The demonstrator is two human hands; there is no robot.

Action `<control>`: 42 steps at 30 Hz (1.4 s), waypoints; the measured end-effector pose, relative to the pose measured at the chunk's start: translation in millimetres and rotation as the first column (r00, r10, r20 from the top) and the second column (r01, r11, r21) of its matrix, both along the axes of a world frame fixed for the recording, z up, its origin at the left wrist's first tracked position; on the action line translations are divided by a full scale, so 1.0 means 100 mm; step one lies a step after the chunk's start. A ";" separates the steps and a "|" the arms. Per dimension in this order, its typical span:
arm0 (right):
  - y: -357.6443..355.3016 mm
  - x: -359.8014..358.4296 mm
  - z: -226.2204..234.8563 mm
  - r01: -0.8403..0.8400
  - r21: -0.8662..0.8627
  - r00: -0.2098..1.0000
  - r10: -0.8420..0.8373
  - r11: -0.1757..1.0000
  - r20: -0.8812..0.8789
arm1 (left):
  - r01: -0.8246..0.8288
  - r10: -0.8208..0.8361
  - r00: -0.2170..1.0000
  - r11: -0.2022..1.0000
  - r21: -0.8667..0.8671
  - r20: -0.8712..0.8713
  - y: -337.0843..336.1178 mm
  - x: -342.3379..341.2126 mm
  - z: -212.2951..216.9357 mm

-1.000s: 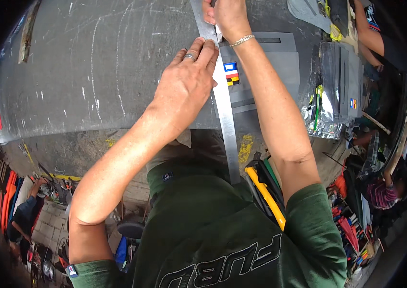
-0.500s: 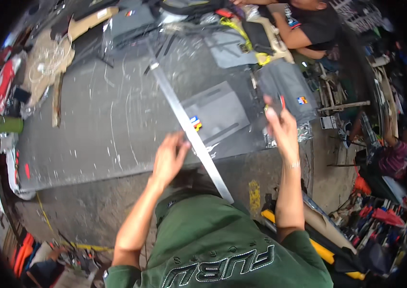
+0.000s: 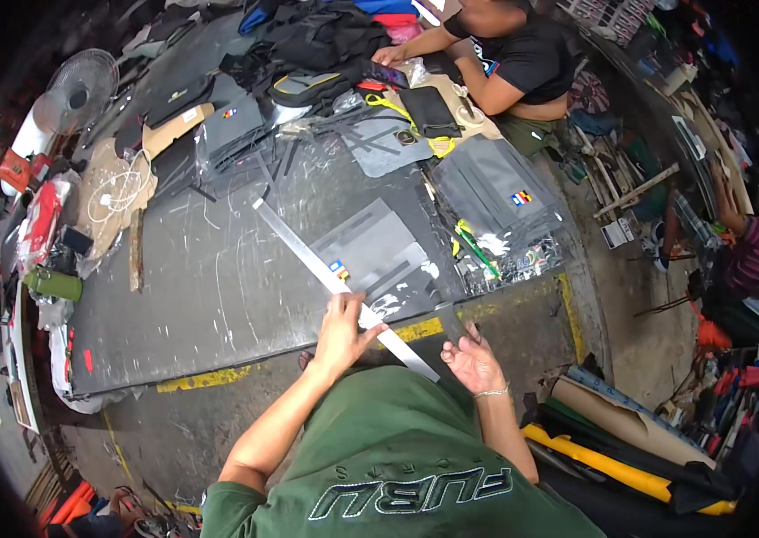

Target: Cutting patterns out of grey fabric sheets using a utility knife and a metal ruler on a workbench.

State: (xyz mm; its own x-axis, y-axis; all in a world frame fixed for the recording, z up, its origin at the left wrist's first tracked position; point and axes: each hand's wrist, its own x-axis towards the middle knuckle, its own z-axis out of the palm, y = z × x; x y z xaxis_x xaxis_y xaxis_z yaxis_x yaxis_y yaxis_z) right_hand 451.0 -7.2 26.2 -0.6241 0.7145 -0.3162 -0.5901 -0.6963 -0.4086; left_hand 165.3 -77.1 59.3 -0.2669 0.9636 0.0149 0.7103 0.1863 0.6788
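A long metal ruler (image 3: 303, 255) lies slantwise across the table, its near end jutting past the edge towards my shirt. My left hand (image 3: 341, 336) is closed over it near the table edge, thumb stretched along its side. Beneath the ruler is a grey translucent sheet (image 3: 386, 247) with dark strips and a small coloured label (image 3: 338, 269). To the right, just off the table edge, my right hand (image 3: 475, 363) has curled fingers. A narrow dark strip (image 3: 449, 321) appears to be pinched at its fingertips, though blur hides the exact grip.
A green slim tool (image 3: 478, 251) lies right of the sheet, beside a stack of grey panels (image 3: 491, 184). Opposite at the far right, a person (image 3: 523, 63) leans on the table. A green bottle (image 3: 54, 283) and a brown board (image 3: 111, 193) occupy the left side.
My right hand has come back from beside the grey panels to the near table edge. My left hand has moved onto the ruler. The view has shifted, showing more of the far table.
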 end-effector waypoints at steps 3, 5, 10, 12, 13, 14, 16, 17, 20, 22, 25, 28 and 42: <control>0.11 0.00 0.03 0.009 -0.094 1.000 -0.011 0.996 -0.018 | 0.002 0.059 0.986 0.930 -0.367 0.156 -0.19 0.00 0.13; 0.22 0.02 0.01 0.000 -0.194 0.995 -0.019 0.981 -0.095 | 0.052 0.068 0.969 0.882 -0.468 0.236 -0.37 -0.07 -0.19; 0.30 0.16 -0.01 -0.220 0.037 0.970 0.215 0.975 0.113 | 0.233 0.308 0.451 0.866 -0.443 0.838 -0.40 0.05 -0.71; 0.38 0.09 0.23 -0.427 0.097 0.880 0.388 0.899 0.275 | 0.149 0.466 0.203 0.855 -0.498 0.861 -0.27 0.19 -0.63; 0.36 0.00 0.31 -0.484 0.140 0.832 0.404 0.864 0.381 | 0.111 0.499 0.143 0.850 -0.515 0.855 -0.24 0.24 -0.66; 0.41 0.04 0.14 -0.596 0.271 0.753 0.409 0.756 0.516 | 0.067 0.518 0.138 0.845 -0.530 0.844 -0.16 0.32 -0.55; 0.43 0.00 -0.09 -0.695 0.438 0.521 -0.022 0.571 0.853 | 0.006 0.545 0.077 0.837 -0.547 0.835 -0.06 0.40 -0.46; 0.47 -0.11 0.15 -0.768 0.282 0.365 0.031 0.575 0.931 | -0.005 0.498 0.055 0.867 -0.498 0.866 -0.06 0.41 -0.44; 0.50 -0.20 0.21 -0.745 0.597 0.550 -0.232 0.298 0.802 | -0.041 0.448 0.302 0.888 -0.458 0.842 0.04 0.42 -0.38; 0.49 -0.27 0.40 -0.825 0.345 0.383 -0.006 0.448 0.924 | -0.005 0.345 0.526 0.915 -0.403 0.777 0.14 0.36 -0.19; 0.53 -0.27 0.40 -0.727 0.458 0.499 -0.065 0.511 0.864 | -0.005 0.242 0.829 0.904 -0.427 0.503 0.30 0.20 0.03; 0.68 -0.23 0.39 -0.627 0.427 0.491 -0.094 0.651 0.866 | -0.213 0.176 0.948 0.970 -0.117 -0.265 0.43 0.20 0.12; 1.18 -0.02 0.30 -0.912 0.182 -0.043 -0.527 0.367 0.849 | -0.475 0.443 0.820 0.880 0.002 -0.364 0.09 -0.70 -0.43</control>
State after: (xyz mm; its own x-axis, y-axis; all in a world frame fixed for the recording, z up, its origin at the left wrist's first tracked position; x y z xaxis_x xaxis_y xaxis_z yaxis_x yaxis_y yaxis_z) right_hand 448.7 110.4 56.3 -0.4967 0.8333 -0.2429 0.8268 0.3690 -0.4247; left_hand 95.2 -67.8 16.2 -0.6714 0.7324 0.1130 0.7116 0.5946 0.3743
